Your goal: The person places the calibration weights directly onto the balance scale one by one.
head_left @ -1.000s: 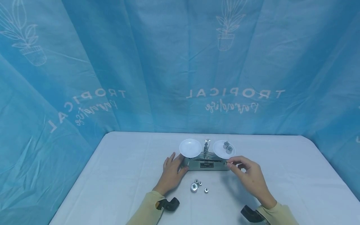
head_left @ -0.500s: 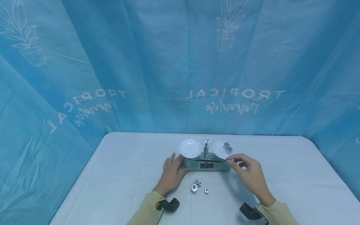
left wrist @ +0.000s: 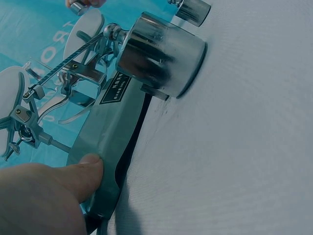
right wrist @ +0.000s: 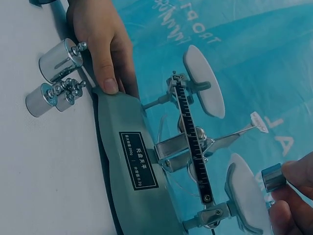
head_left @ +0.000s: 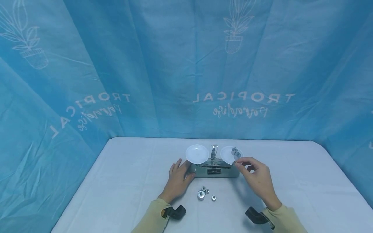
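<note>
A green balance scale (head_left: 201,172) with two white pans stands on the table. My left hand (head_left: 177,178) holds the left end of its base, thumb on the front face in the left wrist view, the other fingers mostly hidden behind. Between thumb and fingers, my right hand (head_left: 259,178) pinches a small metal weight (right wrist: 273,178) at the near edge of the right pan (head_left: 226,155). Two metal weights (head_left: 237,155) sit on that pan. The left pan (head_left: 197,154) bears nothing.
In front of the scale, a large metal weight (head_left: 201,195) stands grouped with smaller ones, and a single small weight (head_left: 214,198) stands to their right. A blue printed curtain (head_left: 175,71) hangs behind the white-covered table (head_left: 131,168).
My right hand has risen and moved slightly away from me, from the right end of the base to the right pan's near edge. The left hand stays on the base.
</note>
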A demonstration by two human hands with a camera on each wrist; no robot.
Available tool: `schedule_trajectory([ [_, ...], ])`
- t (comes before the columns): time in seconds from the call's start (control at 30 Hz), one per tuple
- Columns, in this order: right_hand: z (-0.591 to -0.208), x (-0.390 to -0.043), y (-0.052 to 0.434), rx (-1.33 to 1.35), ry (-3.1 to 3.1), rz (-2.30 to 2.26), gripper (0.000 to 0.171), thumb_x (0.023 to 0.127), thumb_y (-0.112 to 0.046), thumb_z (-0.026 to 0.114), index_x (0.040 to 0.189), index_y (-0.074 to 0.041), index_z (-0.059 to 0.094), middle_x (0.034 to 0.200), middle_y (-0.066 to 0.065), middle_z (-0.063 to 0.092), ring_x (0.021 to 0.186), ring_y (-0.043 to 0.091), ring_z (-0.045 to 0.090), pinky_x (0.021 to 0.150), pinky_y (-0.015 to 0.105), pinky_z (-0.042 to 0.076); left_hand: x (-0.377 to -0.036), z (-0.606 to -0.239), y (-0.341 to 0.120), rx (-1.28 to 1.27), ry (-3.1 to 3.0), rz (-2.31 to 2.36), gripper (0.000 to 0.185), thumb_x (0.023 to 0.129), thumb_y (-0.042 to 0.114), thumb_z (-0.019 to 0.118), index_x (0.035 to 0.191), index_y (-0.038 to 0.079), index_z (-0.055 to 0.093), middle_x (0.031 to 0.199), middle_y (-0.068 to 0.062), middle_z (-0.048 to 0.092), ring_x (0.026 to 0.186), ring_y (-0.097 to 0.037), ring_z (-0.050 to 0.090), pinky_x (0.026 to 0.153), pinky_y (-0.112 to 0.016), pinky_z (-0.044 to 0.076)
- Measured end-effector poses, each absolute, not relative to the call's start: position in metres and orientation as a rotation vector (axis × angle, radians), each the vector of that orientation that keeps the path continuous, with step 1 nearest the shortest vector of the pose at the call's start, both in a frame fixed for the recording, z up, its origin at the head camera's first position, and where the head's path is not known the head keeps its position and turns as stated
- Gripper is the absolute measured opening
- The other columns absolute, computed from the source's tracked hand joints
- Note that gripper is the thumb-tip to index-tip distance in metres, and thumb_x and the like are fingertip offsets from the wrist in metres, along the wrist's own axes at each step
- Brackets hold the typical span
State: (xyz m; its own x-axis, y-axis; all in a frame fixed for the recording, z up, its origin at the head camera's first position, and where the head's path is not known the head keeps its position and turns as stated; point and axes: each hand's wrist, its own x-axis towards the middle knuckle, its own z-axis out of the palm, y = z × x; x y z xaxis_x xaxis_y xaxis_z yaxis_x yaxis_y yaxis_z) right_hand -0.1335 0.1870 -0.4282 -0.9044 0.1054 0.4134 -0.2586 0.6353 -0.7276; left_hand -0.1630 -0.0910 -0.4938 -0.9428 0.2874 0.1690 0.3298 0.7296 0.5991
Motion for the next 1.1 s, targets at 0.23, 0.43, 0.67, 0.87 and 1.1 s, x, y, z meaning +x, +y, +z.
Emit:
schedule_trajectory([
  [0.23,-0.431,-0.137,0.188,0.125,-2.407,1.185,0.007,0.090,-0.010,0.077,0.096,-0.008,0.075,0.090,0.001,0.073,0.082,0.005,0.058,0.068,0.014,0.047,-0.163,-0.495,-0.091,-0.519,-2.860,-1.007,0.058,0.103,0.031,0.054,0.153,0.007,0.040,0.156,-0.012,0.043,0.150,-0.043,0.020,0.121,-0.065,0.008],
  [0.43,-0.432,-0.140,0.187,0.114,-2.412,1.162,0.007,0.090,-0.012,0.077,0.096,-0.008,0.075,0.089,0.000,0.073,0.082,0.007,0.058,0.069,0.016,0.047,-0.163,-0.495,-0.092,-0.518,-2.858,-1.011,0.058,0.103,0.031,0.054,0.153,0.007,0.040,0.156,-0.012,0.043,0.150,-0.043,0.020,0.121,-0.065,0.008],
  [0.67,-0.434,-0.143,0.188,0.107,-2.407,1.151,0.007,0.090,-0.010,0.076,0.097,-0.008,0.075,0.089,0.002,0.072,0.081,0.008,0.057,0.068,0.015,0.046,-0.163,-0.494,-0.091,-0.510,-2.867,-1.007,0.057,0.103,0.030,0.054,0.154,0.007,0.040,0.156,-0.012,0.043,0.150,-0.043,0.020,0.121,-0.064,0.008],
  [0.87,-0.434,-0.145,0.190,0.085,-2.425,1.107,0.007,0.091,-0.012,0.076,0.097,-0.008,0.075,0.092,0.003,0.073,0.079,0.013,0.056,0.066,0.019,0.046,-0.163,-0.493,-0.091,-0.509,-2.867,-1.009,0.058,0.103,0.030,0.054,0.153,0.006,0.040,0.156,-0.012,0.043,0.150,-0.043,0.020,0.121,-0.064,0.008],
  [1.1,-0.436,-0.146,0.190,0.109,-2.408,1.091,0.007,0.090,-0.011,0.077,0.096,-0.009,0.075,0.087,0.001,0.071,0.076,0.012,0.055,0.063,0.019,0.045,-0.162,-0.493,-0.091,-0.508,-2.864,-1.017,0.058,0.103,0.030,0.054,0.154,0.006,0.040,0.156,-0.012,0.043,0.150,-0.043,0.019,0.120,-0.065,0.007],
])
